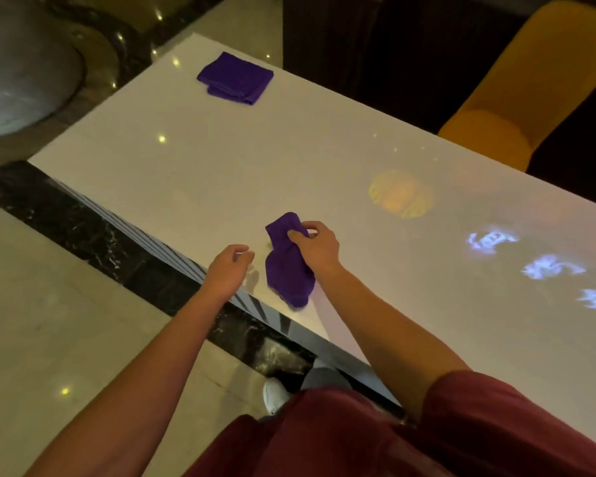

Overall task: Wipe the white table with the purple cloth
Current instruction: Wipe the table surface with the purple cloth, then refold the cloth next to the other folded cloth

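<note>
A glossy white table (221,160) runs from the far left to the near right. My right hand (315,246) grips the top of a bunched purple cloth (288,270), which hangs down and touches the table near its front edge. My left hand (229,266) hovers just left of the cloth at the table's edge, fingers loosely curled and holding nothing. A second purple cloth (235,78) lies folded flat at the far end of the table.
Coloured light patterns fall on the right part of the table: an orange patch (400,194) and blue-white shapes (551,266). A yellow chair (530,91) stands behind the table. Below the front edge is polished floor with a dark marble strip (83,228).
</note>
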`<state>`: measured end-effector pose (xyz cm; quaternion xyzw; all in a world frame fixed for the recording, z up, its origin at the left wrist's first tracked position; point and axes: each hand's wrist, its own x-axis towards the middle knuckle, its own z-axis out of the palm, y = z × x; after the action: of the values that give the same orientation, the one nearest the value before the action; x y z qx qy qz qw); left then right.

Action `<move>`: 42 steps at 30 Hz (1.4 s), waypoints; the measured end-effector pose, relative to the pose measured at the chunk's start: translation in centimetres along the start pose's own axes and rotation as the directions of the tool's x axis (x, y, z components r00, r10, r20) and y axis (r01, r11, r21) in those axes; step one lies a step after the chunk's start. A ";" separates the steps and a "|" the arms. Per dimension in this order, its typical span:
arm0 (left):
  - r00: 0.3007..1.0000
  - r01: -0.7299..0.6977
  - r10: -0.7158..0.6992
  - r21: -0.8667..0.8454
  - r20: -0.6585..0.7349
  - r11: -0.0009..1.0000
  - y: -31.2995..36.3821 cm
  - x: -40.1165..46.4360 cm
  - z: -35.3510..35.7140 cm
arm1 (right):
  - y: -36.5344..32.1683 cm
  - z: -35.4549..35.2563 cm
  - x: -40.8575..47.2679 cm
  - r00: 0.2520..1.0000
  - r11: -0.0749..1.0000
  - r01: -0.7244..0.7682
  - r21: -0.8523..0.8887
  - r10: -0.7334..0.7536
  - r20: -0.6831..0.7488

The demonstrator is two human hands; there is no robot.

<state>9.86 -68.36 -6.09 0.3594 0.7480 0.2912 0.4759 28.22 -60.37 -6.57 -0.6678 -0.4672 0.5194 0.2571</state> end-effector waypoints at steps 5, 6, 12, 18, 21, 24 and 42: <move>0.984 -0.062 0.092 -0.192 0.151 0.979 5.8 2.6 -1.5 | -4.9 1.3 1.5 1.000 0.959 -0.009 0.282 0.000 0.030; 0.982 -0.087 0.119 -0.207 0.149 0.975 6.8 3.2 -1.7 | -5.7 1.5 1.8 0.999 0.944 -0.005 0.329 -0.007 0.036; 0.979 -0.197 0.192 -0.072 -0.073 0.978 11.2 9.6 -4.4 | -9.7 4.3 6.7 0.990 0.803 -0.102 0.587 0.027 0.135; 0.979 -0.197 0.200 0.068 -0.036 0.978 14.5 16.7 -8.6 | -12.9 8.6 12.2 0.977 0.672 -0.182 0.718 0.040 0.210; 0.964 -0.256 0.259 0.048 -0.063 0.965 16.2 19.8 -10.7 | -14.4 9.8 14.6 0.977 0.672 -0.199 0.713 0.083 0.194; 0.968 -0.242 0.237 -0.054 -0.080 0.969 17.3 22.0 -11.6 | -15.3 10.0 16.9 0.976 0.641 -0.218 0.736 0.134 0.173; 0.948 0.073 0.087 -0.475 0.307 0.877 24.0 35.6 -21.1 | -22.7 19.1 22.8 0.938 0.543 -0.286 0.789 0.327 0.115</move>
<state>-13.56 -27.61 2.68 0.2749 0.5642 0.4073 0.6635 2.78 -33.00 -4.36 -0.5653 -0.0568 0.6936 0.4428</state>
